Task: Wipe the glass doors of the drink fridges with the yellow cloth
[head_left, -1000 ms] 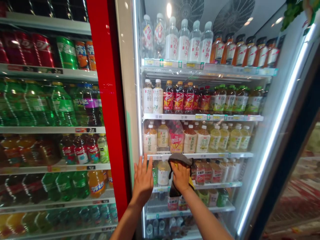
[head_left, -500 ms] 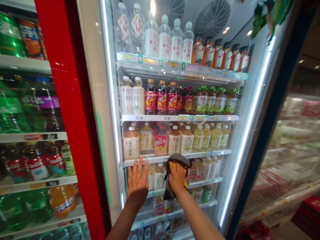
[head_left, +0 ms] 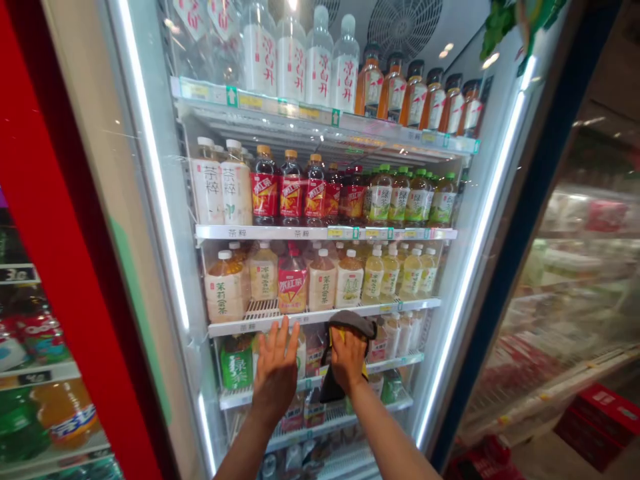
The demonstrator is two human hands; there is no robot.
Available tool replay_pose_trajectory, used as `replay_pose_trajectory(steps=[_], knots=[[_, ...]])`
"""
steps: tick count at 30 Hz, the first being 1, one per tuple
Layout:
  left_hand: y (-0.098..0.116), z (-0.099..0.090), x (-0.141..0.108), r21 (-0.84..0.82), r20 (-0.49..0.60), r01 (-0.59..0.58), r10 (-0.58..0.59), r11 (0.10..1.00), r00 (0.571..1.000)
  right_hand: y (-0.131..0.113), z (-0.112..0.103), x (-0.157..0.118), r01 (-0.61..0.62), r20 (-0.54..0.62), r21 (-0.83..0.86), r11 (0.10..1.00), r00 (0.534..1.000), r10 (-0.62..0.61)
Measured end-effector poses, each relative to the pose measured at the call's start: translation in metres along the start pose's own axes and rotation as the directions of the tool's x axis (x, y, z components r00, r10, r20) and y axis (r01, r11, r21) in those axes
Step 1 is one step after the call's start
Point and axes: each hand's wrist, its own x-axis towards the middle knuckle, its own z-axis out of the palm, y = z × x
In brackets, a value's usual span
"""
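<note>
Upright drink bottles fill the lit shelves of a tall cooler (head_left: 325,233). My left hand (head_left: 276,373) is raised before its lower shelves, fingers spread and holding nothing, just below the edge of a shelf with pale tea bottles (head_left: 225,293). To its right, my right hand (head_left: 349,360) is closed on a dark grey and yellow cloth (head_left: 337,385), which bulges above the fingers and hangs down beside the wrist. A bottle with a red label (head_left: 293,283) stands above and between my hands. Whether either hand touches the cooler front cannot be told.
A red-framed cooler (head_left: 65,233) with orange and green bottles borders the left side. At the right, past a dark upright frame (head_left: 515,220), is an open shelf case (head_left: 595,233), with red boxes (head_left: 600,423) low beside it. Green leaves (head_left: 500,27) hang at the top right.
The view has turned right and closer, so the shelves appear further left and larger. My right hand with the cloth shows slightly further left. My left hand stays spread.
</note>
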Motion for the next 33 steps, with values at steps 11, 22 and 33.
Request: replay_pose_trajectory(steps=[11,22,33], knots=[[0.049,0.007,0.015,0.005,0.01,-0.022,0.022,1.0,1.0,0.075,-0.013,0.032,-0.137,-0.105,-0.027,0.99,0.985,0.134],[0.074,0.031,0.02,-0.037,-0.075,-0.118,0.115,0.992,0.991,0.157,-0.007,0.036,-0.119,-0.007,0.056,0.991,0.993,0.12],[0.11,0.048,0.025,-0.043,0.078,-0.19,0.193,0.981,0.978,0.201,-0.005,0.033,-0.21,0.072,0.081,0.974,0.976,0.204]])
